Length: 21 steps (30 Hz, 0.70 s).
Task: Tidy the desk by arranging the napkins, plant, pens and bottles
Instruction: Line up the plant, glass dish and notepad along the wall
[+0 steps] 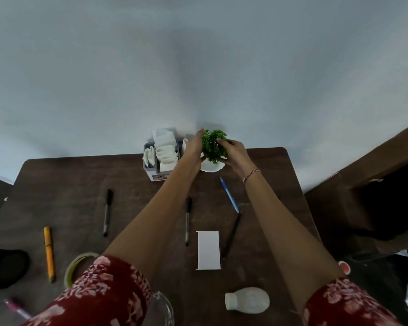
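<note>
The plant (pixel 213 145), in its white pot (pixel 210 166), is seen at the upper centre of the frame, on the far edge of the desk (pixel 80 184), just right of the grey napkin holder (pixel 152 171). It is flanked by both hands. The left hand (pixel 193 150) is laid against the foliage with fingers straight, while the right hand (pixel 233 152) is curled over the leaves, presumably so the pot can be steadied and squared beside the holder. The napkins (pixel 166 149) are stood in the holder. Pens are left scattered lower down, among them a blue pen (pixel 229 195). A white bottle (pixel 246 301) is lying on its side at lower right, probably to be handled later.
</note>
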Each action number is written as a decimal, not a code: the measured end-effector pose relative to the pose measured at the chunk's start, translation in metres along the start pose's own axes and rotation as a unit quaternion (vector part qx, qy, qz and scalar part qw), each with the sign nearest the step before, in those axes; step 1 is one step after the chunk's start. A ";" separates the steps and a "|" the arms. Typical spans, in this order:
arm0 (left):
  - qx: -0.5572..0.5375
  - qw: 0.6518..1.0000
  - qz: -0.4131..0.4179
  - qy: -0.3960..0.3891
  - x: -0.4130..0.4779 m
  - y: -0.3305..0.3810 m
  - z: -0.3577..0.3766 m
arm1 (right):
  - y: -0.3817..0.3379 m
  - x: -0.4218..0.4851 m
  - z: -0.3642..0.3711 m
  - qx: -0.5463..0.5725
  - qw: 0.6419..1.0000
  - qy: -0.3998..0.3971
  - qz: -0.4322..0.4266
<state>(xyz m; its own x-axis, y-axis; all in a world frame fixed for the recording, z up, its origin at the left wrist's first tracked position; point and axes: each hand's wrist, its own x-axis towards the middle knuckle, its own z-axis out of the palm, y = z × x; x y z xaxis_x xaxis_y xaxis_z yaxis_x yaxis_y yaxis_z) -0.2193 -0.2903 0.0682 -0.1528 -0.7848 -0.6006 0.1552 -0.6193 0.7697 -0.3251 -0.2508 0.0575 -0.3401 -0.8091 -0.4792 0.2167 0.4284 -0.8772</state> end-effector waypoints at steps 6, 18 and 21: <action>-0.007 1.000 -0.031 0.000 0.030 -0.018 0.005 | 0.017 0.028 -0.002 -0.022 0.999 -0.004 0.034; 0.021 0.999 -0.005 0.024 0.038 -0.026 -0.001 | 0.026 0.023 0.001 -0.091 0.996 0.012 0.008; 0.094 0.994 0.031 0.041 0.017 -0.014 -0.005 | 0.023 0.012 -0.001 -0.136 0.990 0.035 -0.021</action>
<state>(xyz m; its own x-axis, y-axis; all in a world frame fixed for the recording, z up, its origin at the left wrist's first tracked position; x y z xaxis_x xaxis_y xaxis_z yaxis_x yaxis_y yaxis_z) -0.2187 -0.2948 0.0464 -0.0680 -0.8260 -0.5596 -0.0246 -0.5593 0.8286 -0.3251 -0.2504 0.0320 -0.4090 -0.8021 -0.4352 -0.0504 0.4960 -0.8669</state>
